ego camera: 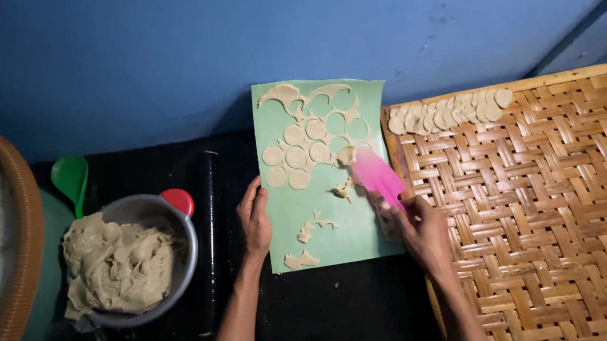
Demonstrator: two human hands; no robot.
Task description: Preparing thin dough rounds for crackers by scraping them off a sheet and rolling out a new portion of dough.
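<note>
A green mat [347,227] lies on the dark floor by the blue wall, with several round dough discs [306,142] and dough scraps on it. My right hand [421,231] holds a pink flat scraper [376,176], its blade touching a dough disc at the mat's right side. My left hand [254,220] rests flat on the mat's left edge, fingers together, holding nothing.
A woven bamboo tray [555,237] at the right carries a row of dough discs [449,113] along its far edge. A metal bowl [187,250] of dough sits at the left beside a black rolling pin [210,237], a green spoon [70,179] and a basket [22,230] of pale chips.
</note>
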